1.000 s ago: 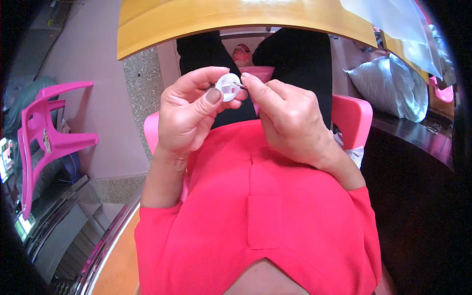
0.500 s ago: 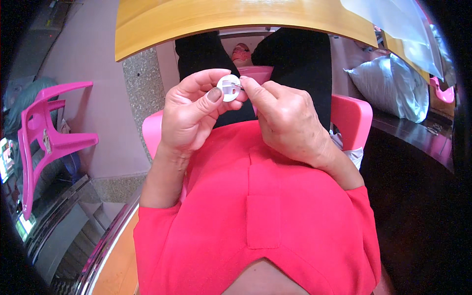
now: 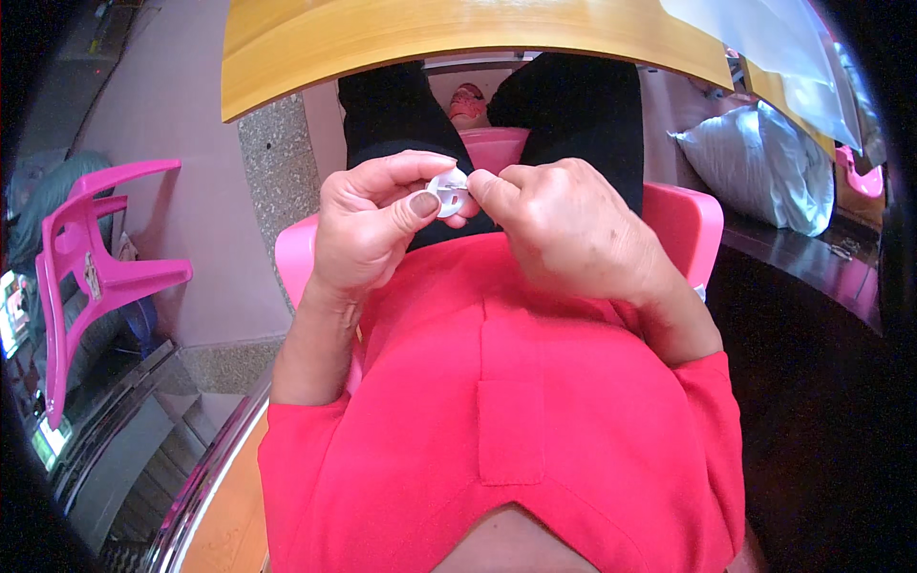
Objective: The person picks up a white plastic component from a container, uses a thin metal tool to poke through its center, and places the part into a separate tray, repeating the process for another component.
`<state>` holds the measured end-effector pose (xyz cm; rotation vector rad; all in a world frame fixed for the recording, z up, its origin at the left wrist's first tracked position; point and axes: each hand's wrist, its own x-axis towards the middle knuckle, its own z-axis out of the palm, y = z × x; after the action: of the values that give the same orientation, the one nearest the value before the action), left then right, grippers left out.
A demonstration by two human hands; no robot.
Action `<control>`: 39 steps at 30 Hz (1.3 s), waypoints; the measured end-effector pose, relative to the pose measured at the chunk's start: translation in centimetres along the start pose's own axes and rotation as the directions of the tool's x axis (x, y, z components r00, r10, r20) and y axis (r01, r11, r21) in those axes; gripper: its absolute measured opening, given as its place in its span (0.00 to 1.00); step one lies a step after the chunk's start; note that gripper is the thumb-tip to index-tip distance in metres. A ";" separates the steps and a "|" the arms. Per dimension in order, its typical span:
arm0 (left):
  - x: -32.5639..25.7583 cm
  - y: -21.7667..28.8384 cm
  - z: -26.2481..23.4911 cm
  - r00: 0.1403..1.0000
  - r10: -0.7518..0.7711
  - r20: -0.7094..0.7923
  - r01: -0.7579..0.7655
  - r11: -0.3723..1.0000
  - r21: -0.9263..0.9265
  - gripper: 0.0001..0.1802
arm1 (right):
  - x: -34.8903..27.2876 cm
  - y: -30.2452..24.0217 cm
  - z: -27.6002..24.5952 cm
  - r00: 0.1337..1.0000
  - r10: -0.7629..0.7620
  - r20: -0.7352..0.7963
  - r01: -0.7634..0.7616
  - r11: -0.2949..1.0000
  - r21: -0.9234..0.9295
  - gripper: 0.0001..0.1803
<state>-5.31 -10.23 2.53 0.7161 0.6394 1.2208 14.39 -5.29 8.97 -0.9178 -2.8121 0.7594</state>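
Observation:
A small white round plastic piece [image 3: 447, 203] with cut-out slots is held above my lap. My left hand [image 3: 365, 234] pinches its rim between thumb and fingers. From the other side my right hand [image 3: 578, 224] meets it, thumb and forefinger pressed together at its right edge. A thin metal piece [image 3: 458, 187] runs from that pinch across the face of the white disc. Most of the metal piece is hidden by my right fingertips, so its kind does not show.
A yellow wooden tabletop [image 3: 458, 33] spans the top, above my knees. Under me is a pink plastic chair [image 3: 683, 229]; another pink chair [image 3: 115, 272] stands at left. A stuffed pale bag [image 3: 759, 167] sits at right, and a glass-sided case [image 3: 143, 477] is at lower left.
Both hands have dropped slightly toward me, and the white disc has tilted. My right hand has turned a little, its elbow swinging outward.

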 end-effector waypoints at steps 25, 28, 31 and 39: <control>0.4 0.1 -0.7 0.999 0.015 -0.045 -0.011 0.996 0.086 0.15 | 0.0 -0.3 1.2 0.994 0.026 -0.107 -0.035 0.996 -0.082 0.13; 0.3 -0.2 -0.3 0.997 0.043 -0.057 -0.037 0.994 0.106 0.14 | 0.0 -0.6 0.9 0.997 -0.038 -0.062 0.018 0.956 -0.294 0.09; 0.2 -0.4 -0.2 0.996 0.045 -0.076 -0.035 0.991 0.128 0.13 | 0.0 -1.1 0.6 0.999 -0.044 0.026 0.051 0.896 -0.440 0.08; 0.7 -0.3 -0.8 0.997 -0.023 -0.076 0.026 0.999 0.036 0.16 | 0.1 0.2 1.5 0.996 -0.052 -0.078 0.029 0.962 -0.270 0.11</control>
<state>-5.60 -9.52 1.70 0.6937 0.7332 1.2205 14.06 -5.67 7.58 -0.8996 -2.8942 0.3282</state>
